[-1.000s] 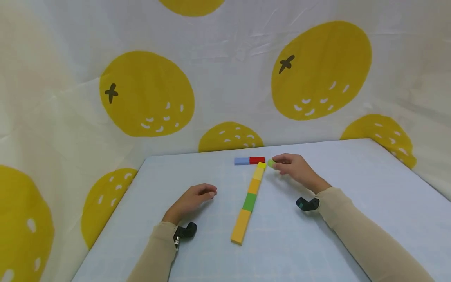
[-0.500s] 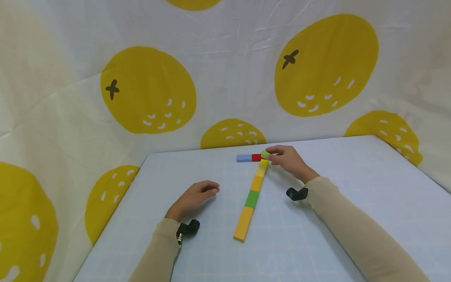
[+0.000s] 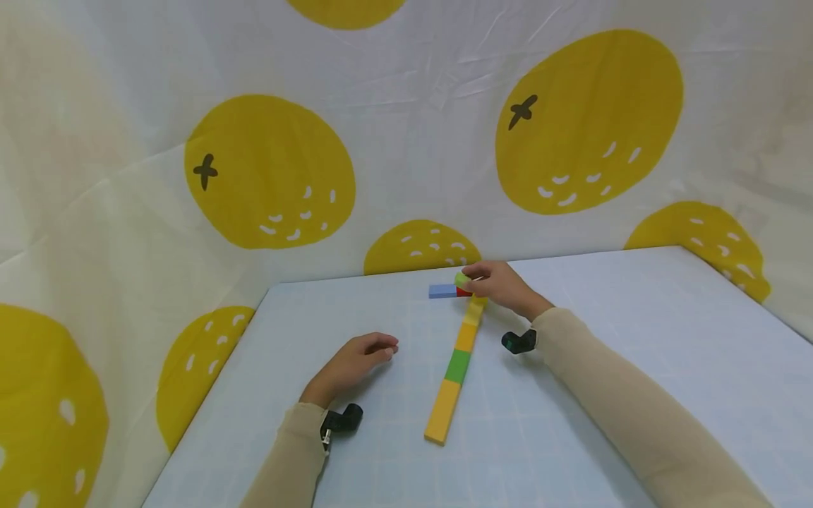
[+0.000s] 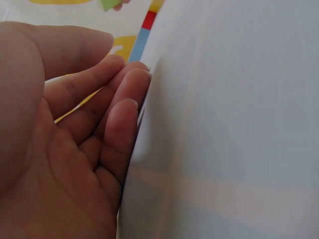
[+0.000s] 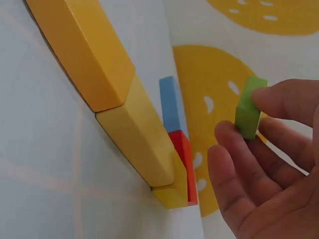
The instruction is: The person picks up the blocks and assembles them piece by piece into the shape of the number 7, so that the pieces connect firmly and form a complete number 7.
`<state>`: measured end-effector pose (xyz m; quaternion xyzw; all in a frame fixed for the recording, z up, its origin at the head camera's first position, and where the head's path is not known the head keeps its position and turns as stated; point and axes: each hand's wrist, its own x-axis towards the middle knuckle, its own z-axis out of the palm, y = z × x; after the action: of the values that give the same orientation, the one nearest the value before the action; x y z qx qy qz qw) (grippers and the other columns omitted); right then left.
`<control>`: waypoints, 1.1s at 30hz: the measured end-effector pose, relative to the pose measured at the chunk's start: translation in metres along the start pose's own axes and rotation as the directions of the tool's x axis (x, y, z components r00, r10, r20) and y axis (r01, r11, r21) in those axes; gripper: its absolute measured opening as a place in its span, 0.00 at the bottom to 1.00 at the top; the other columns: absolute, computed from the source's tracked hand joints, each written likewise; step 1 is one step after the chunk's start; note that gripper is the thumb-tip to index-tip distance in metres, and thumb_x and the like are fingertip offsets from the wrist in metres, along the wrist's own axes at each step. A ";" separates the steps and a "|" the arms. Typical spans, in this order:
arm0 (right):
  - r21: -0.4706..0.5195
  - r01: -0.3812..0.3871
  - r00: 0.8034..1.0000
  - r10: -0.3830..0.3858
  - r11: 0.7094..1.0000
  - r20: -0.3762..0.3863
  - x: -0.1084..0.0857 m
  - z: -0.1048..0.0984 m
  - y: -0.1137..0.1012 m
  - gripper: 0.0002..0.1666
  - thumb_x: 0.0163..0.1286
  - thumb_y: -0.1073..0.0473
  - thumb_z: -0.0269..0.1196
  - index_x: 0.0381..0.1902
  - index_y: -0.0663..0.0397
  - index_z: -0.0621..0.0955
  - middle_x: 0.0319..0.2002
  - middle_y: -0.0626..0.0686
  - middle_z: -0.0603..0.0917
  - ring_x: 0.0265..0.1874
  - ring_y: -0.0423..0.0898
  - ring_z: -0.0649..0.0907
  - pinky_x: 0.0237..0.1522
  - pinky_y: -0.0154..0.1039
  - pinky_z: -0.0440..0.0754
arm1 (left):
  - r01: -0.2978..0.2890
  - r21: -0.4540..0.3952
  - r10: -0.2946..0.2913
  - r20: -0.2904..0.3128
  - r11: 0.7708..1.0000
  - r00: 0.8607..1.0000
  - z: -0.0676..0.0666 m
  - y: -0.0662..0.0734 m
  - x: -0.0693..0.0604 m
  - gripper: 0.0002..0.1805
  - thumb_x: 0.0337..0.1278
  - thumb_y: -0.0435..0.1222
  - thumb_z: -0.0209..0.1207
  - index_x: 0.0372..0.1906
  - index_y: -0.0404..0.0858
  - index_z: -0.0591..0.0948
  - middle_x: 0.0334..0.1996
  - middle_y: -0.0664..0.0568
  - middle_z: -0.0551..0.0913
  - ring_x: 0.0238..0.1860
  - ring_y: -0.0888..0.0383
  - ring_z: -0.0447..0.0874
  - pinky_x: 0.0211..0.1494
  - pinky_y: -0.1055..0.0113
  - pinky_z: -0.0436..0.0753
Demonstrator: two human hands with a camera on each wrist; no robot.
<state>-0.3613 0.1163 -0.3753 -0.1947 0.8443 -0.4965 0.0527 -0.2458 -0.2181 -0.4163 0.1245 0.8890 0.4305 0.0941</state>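
My right hand (image 3: 498, 288) pinches a small light green block (image 5: 249, 108) between thumb and fingers, held up over the red block (image 3: 464, 291). A blue block (image 3: 442, 291) lies end to end with the red one. From the red block's right end a slanting row runs toward me: a small yellow block (image 5: 172, 193), a pale yellow block (image 3: 473, 312), an orange block (image 3: 466, 337), a green block (image 3: 457, 367) and a long orange block (image 3: 442, 413). My left hand (image 3: 351, 361) rests at the table left of the row, fingers loosely bent, holding nothing.
The table (image 3: 381, 451) has a pale blue checked cover. Behind it and at its left hangs a white cloth (image 3: 419, 155) with large yellow fruit prints. Each wrist wears a small black camera (image 3: 519, 342).
My right hand has carried the light green block leftward, from right of the row's far end to over the red block. My left hand has stayed about where it was.
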 end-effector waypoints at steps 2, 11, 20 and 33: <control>0.002 0.015 1.000 -0.015 1.000 0.008 0.003 0.003 -0.005 0.30 0.71 0.54 0.65 0.67 0.59 0.76 0.63 0.58 0.77 0.60 0.55 0.77 0.60 0.50 0.78 | -0.004 -0.001 0.004 -0.007 1.000 1.000 -0.001 -0.001 -0.001 0.16 0.72 0.45 0.57 0.59 0.48 0.81 0.52 0.61 0.83 0.59 0.56 0.76 0.67 0.51 0.71; 0.017 -0.007 1.000 0.007 1.000 -0.015 0.014 0.015 -0.006 0.27 0.70 0.56 0.65 0.64 0.61 0.77 0.57 0.60 0.81 0.53 0.57 0.82 0.58 0.48 0.78 | -0.006 0.008 0.006 0.001 1.000 1.000 0.000 0.001 0.000 0.15 0.72 0.44 0.57 0.58 0.48 0.81 0.52 0.61 0.83 0.57 0.57 0.76 0.67 0.52 0.71; 0.003 0.001 1.000 -0.001 1.000 -0.023 0.024 0.028 -0.007 0.28 0.70 0.59 0.62 0.66 0.63 0.75 0.58 0.61 0.81 0.46 0.55 0.86 0.54 0.46 0.82 | -0.010 0.017 0.010 0.005 1.000 1.000 -0.002 0.000 0.002 0.14 0.72 0.44 0.57 0.57 0.49 0.82 0.51 0.61 0.83 0.57 0.56 0.76 0.67 0.51 0.71; -0.134 0.033 0.999 -0.035 0.990 -0.009 0.044 0.041 -0.013 0.25 0.71 0.55 0.63 0.63 0.60 0.79 0.57 0.58 0.82 0.57 0.53 0.80 0.59 0.48 0.78 | -0.020 0.018 0.020 0.006 1.000 1.000 -0.003 0.001 0.002 0.14 0.72 0.44 0.57 0.57 0.49 0.82 0.51 0.62 0.83 0.58 0.57 0.75 0.68 0.51 0.70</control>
<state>-0.3869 0.0604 -0.3798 -0.2093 0.8726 -0.4405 0.0261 -0.2480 -0.2190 -0.4139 0.1354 0.8912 0.4232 0.0912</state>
